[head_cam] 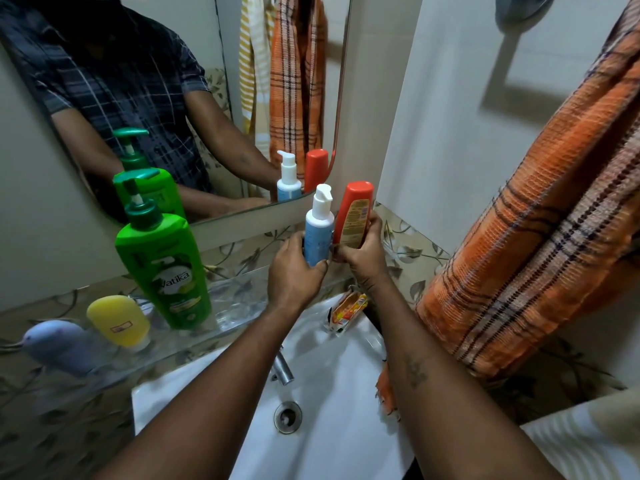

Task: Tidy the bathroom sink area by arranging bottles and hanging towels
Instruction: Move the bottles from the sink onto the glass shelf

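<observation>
Bottles first: my left hand (294,275) has its fingers curled round the bottom half of the blue pump bottle (318,226), and my right hand (363,258) grips the lower part of the orange bottle (353,216), thumb across the front and fingers wrapped behind. Those two stand side by side and touching at the right end of the glass shelf (239,299), right under the corner of the mirror (104,98); the blue one is upright and the orange one leans a bit to the right. Every container is opaque, so I honestly can't tell how full any of them are. Further left on the same shelf there's the big green pump bottle (166,268), upright, then a yellow tube (117,320) standing on its cap just beside it, then a rounded lilac thing (65,344) too blurry to name. So that's four containers: two pump bottles, one flip-top bottle, one tube. Below my arms is the white sink (332,393), with one tap (282,367) and one drain (288,417), and a crumpled orange wrapper (348,311) lies on its back rim. One orange plaid towel (540,220) hangs on the wall to my right, and the mirror shows a yellow striped one next to it.
</observation>
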